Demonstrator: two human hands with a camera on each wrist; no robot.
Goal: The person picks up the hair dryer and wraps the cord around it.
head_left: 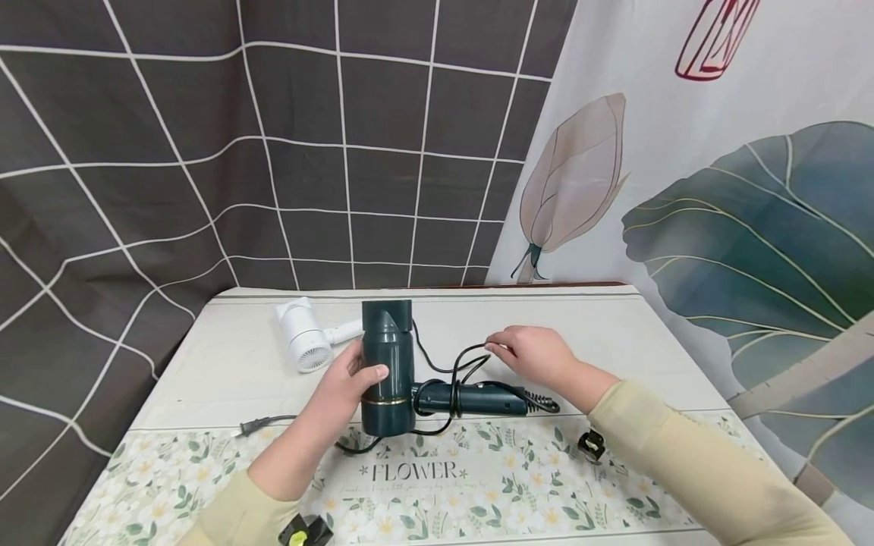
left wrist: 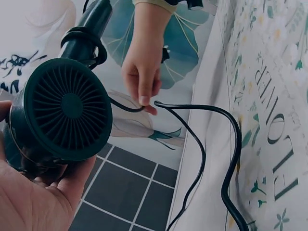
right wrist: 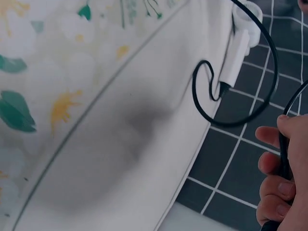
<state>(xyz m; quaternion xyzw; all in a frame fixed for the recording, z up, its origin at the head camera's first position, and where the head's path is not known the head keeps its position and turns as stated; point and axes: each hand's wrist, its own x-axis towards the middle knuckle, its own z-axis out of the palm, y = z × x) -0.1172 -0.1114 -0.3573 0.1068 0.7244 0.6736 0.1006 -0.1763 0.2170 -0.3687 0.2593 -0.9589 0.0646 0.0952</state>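
A dark green hair dryer (head_left: 388,364) is held by its barrel in my left hand (head_left: 344,383), the thumb lying across the near side. Its handle (head_left: 492,400) points right, with loops of black cord (head_left: 454,394) wound around it. My right hand (head_left: 536,354) pinches a stretch of this cord above the handle. In the left wrist view the round rear grille (left wrist: 72,106) faces the camera, with the left palm under the body. The right wrist view shows the cord passing between the right thumb and fingers (right wrist: 272,185).
Behind my left hand a white hair dryer (head_left: 300,334) lies on the cloth-covered table (head_left: 567,311). A two-pin plug (head_left: 254,425) on a black cord rests at the left. A dark tiled-pattern curtain (head_left: 382,182) and a leaf-printed curtain (head_left: 744,227) hang around the table.
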